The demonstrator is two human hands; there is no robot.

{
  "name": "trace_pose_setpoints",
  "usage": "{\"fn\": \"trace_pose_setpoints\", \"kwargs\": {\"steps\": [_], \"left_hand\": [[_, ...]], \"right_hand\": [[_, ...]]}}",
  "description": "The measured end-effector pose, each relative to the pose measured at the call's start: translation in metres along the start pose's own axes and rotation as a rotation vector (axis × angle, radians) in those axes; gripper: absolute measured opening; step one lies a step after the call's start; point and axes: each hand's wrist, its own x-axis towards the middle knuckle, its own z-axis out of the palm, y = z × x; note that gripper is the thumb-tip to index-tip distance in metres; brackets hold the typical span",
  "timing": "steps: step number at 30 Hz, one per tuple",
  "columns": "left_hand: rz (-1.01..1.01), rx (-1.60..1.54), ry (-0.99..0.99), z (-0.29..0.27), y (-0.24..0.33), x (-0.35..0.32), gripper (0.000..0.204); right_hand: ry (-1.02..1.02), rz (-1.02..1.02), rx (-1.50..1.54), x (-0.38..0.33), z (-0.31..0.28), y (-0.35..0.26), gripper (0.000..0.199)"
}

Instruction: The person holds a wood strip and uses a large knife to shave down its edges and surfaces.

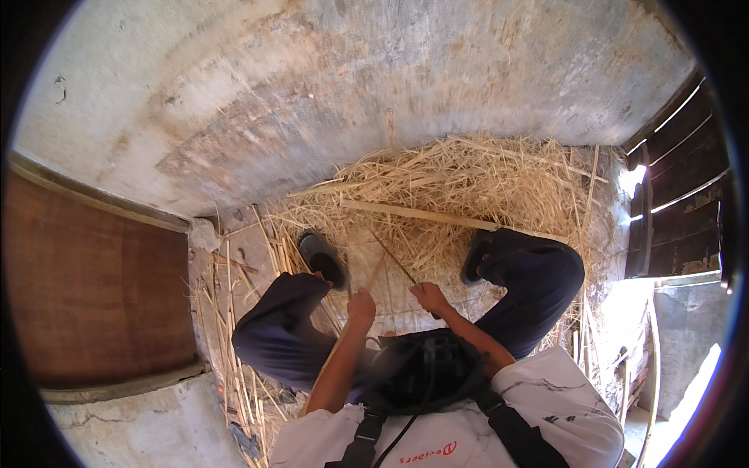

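Observation:
My right hand (428, 299) is closed around the handle of a long, thin, dark-bladed knife (394, 258). Its blade slants away to the far left, over the pale shavings. Close by on the left, my left hand (360, 306) is closed on a pale bamboo strip (375, 272), which is smeared by motion and points away from me. The strip's far end blurs into the shavings near the knife tip. Both hands are between my bent knees, a short gap apart.
A heap of straw-coloured shavings (507, 175) lies against the stained wall (374, 86). One long flat bamboo slat (421, 210) crosses it. More thin strips (243, 382) lie at my left, near a brown wooden panel (101, 296). Dark boards (686, 191) stand on the right.

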Motion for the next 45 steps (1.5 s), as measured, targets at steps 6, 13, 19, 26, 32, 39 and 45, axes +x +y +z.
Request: {"fn": "trace_pose_setpoints", "kwargs": {"steps": [6, 13, 19, 26, 32, 39, 45], "left_hand": [[0.015, 0.016, 0.016, 0.004, -0.004, 0.004, 0.017], [0.020, 0.039, 0.054, 0.005, -0.001, 0.003, 0.019], [0.042, 0.017, 0.037, 0.003, -0.004, 0.009, 0.018], [0.013, -0.042, -0.020, 0.000, -0.007, 0.014, 0.017], [-0.007, 0.020, 0.067, -0.007, 0.011, 0.003, 0.010], [-0.023, 0.029, 0.045, 0.001, 0.003, 0.007, 0.006], [-0.029, 0.082, 0.037, -0.008, 0.014, 0.000, 0.003]], "right_hand": [[-0.071, 0.140, 0.126, 0.007, 0.008, -0.013, 0.047], [0.060, -0.013, 0.005, 0.010, 0.004, -0.021, 0.044], [-0.145, 0.383, 0.221, 0.000, 0.001, -0.015, 0.043], [0.034, 0.080, 0.117, 0.019, 0.003, -0.022, 0.042], [-0.192, 0.311, 0.070, 0.002, 0.010, 0.004, 0.044], [0.034, 0.078, 0.074, 0.025, 0.008, -0.034, 0.044], [0.019, -0.029, -0.112, 0.004, 0.025, 0.022, 0.044]]}}
